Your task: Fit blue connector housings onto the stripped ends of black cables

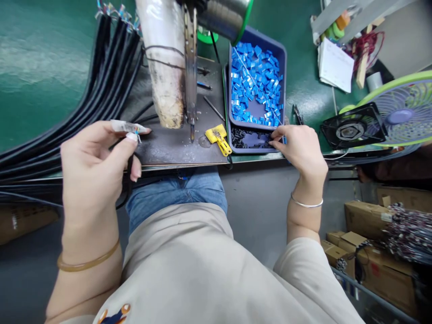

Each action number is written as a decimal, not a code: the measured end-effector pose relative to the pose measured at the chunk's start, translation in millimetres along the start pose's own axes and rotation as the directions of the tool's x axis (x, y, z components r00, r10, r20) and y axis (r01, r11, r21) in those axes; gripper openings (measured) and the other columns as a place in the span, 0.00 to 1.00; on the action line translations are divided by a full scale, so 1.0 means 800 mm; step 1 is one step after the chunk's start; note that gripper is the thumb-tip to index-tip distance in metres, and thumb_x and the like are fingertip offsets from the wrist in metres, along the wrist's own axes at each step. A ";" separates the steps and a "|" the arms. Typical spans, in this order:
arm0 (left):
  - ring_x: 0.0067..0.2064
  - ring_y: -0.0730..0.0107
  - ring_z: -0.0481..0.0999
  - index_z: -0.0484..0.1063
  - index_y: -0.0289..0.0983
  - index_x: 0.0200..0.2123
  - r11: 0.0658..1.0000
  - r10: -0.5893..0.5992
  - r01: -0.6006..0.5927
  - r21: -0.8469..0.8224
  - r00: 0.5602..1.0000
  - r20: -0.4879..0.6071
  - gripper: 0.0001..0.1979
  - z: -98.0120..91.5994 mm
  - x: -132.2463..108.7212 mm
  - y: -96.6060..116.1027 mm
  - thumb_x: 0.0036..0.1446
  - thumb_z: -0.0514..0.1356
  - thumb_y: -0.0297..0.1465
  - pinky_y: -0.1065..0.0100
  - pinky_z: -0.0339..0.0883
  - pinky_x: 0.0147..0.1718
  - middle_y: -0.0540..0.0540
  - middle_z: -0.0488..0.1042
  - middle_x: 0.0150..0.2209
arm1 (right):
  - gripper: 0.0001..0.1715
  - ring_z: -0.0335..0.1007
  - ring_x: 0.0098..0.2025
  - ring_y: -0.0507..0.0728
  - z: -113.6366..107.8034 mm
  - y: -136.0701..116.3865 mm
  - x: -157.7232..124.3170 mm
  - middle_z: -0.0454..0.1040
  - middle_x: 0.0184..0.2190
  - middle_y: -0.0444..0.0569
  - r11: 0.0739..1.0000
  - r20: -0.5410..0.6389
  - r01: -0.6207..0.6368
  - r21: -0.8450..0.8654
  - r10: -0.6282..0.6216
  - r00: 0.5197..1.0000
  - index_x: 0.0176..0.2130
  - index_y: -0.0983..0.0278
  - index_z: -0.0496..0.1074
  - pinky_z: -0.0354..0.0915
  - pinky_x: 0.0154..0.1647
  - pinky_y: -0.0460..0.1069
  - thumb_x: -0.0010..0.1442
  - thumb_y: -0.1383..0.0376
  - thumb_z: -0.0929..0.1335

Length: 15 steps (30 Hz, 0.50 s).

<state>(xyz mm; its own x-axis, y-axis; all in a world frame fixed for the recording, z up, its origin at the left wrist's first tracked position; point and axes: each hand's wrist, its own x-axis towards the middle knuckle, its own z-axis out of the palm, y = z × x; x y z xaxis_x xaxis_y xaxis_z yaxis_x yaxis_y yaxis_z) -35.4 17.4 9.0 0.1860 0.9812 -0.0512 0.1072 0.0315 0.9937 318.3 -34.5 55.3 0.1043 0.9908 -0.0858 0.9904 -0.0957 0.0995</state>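
My left hand (96,164) is closed on the end of a black cable (129,180); its stripped coloured wires (137,130) stick out past my fingertips toward the dark work plate (175,144). At the near end of the blue-grey tray (282,58), my right hand (299,148) reaches in with fingers pinched among small black parts (248,137); what it pinches is hidden. Blue connector pieces (256,83) fill the tray's far part. A soldering iron in a wrapped holder (192,76) hangs tip-down over the plate between my hands.
A bundle of black cables (101,85) runs across the green bench at left. A yellow clip tool (219,137) lies on the plate. Solder spool (226,15) above. Small black fan (353,128) and green desk fan (401,112) at right. Cardboard boxes (367,256) below right.
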 end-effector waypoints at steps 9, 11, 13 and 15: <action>0.21 0.81 0.67 0.77 0.40 0.35 1.000 -0.018 0.014 0.018 0.962 0.274 0.05 0.023 -0.011 0.004 0.54 0.66 0.33 0.73 0.56 0.20 0.54 0.77 0.26 | 0.04 0.76 0.39 0.59 0.009 -0.003 0.002 0.81 0.34 0.47 0.981 -0.026 0.005 0.195 0.001 1.000 0.34 0.60 0.77 0.61 0.38 0.51 0.57 0.65 0.69; 0.30 0.75 0.76 0.79 0.40 0.36 0.980 0.083 -0.147 0.134 0.915 0.395 0.06 0.035 -0.023 0.006 0.55 0.65 0.32 0.73 0.67 0.29 0.51 0.81 0.32 | 0.05 0.76 0.39 0.59 0.012 -0.002 0.000 0.81 0.35 0.47 0.975 -0.043 0.007 0.221 0.003 0.999 0.34 0.60 0.76 0.62 0.39 0.51 0.57 0.65 0.69; 0.35 0.71 0.79 0.79 0.40 0.38 0.927 0.163 -0.329 0.181 0.787 0.595 0.07 0.042 -0.031 0.010 0.58 0.62 0.30 0.72 0.70 0.35 0.49 0.82 0.36 | 0.05 0.76 0.39 0.59 0.015 0.000 0.000 0.81 0.34 0.47 0.975 -0.061 0.005 0.221 0.009 0.998 0.33 0.61 0.77 0.62 0.39 0.52 0.57 0.65 0.68; 0.30 0.73 0.78 0.80 0.40 0.35 0.923 0.189 -0.371 0.107 0.676 0.713 0.07 0.042 -0.033 0.014 0.58 0.60 0.28 0.74 0.68 0.30 0.49 0.81 0.31 | 0.06 0.75 0.36 0.58 0.018 0.001 -0.001 0.81 0.34 0.47 0.973 -0.081 0.007 0.229 0.012 0.997 0.32 0.60 0.77 0.62 0.37 0.51 0.57 0.65 0.68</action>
<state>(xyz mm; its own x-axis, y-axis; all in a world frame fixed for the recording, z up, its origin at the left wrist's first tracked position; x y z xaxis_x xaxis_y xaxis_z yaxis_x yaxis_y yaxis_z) -6.2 -14.5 18.1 0.8420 0.5332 0.0823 0.1344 -0.3550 0.9252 320.1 -36.4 41.0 0.1084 0.9941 -0.0043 0.9854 -0.1080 -0.1312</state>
